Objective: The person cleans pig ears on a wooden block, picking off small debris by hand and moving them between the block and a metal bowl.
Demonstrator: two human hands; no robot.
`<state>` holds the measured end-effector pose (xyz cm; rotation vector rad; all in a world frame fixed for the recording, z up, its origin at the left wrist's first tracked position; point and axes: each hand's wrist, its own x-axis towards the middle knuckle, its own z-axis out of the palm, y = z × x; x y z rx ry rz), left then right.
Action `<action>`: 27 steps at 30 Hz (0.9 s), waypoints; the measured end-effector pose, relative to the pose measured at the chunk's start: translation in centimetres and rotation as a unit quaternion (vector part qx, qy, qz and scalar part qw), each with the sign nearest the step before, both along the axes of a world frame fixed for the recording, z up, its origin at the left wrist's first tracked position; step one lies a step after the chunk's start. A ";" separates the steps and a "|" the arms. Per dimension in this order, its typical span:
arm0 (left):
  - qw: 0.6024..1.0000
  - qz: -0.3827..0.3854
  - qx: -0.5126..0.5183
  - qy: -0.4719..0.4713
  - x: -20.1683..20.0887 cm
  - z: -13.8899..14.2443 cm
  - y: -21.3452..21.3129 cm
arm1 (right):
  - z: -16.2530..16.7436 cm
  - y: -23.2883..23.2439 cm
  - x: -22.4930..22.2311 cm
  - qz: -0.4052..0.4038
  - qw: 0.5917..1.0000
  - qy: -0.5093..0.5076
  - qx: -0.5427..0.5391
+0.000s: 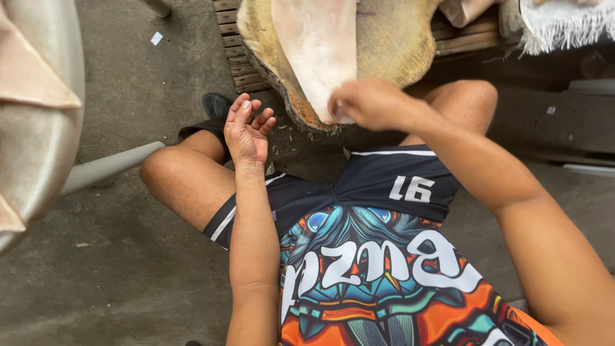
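Head view: right hand point(368, 102) blurred, fingers pinched on the near end of a pale, flat sheet of hide point(317, 54), which lies across a rounded wooden block point(397, 45) w/ worn edges, set on a slatted pallet point(237, 61). Left hand point(246, 131) is released, palm up, fingers loosely spread, holding nothing, just above the left knee, near the block's edge. Grey metal table point(38, 128) w/ pale scraps at far left, concrete floor point(128, 269) below.
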<state>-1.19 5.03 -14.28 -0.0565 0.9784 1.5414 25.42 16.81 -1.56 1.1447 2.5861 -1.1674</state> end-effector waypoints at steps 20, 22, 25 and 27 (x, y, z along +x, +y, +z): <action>1.000 -0.004 -0.012 0.012 -0.1 0.0 0.2 | 0.6 2.0 -2.1 -0.057 0.994 -0.097 -0.010; 1.000 0.012 -0.012 0.010 -0.2 0.1 0.2 | 1.2 0.7 -1.2 -0.021 0.993 -0.107 -0.037; 1.000 -0.005 0.014 0.007 0.0 0.1 0.1 | 0.9 0.9 -0.6 -0.029 0.996 -0.083 -0.011; 1.000 -0.020 0.003 0.007 0.2 0.1 0.1 | -0.1 2.3 -1.1 -0.098 0.992 -0.078 0.017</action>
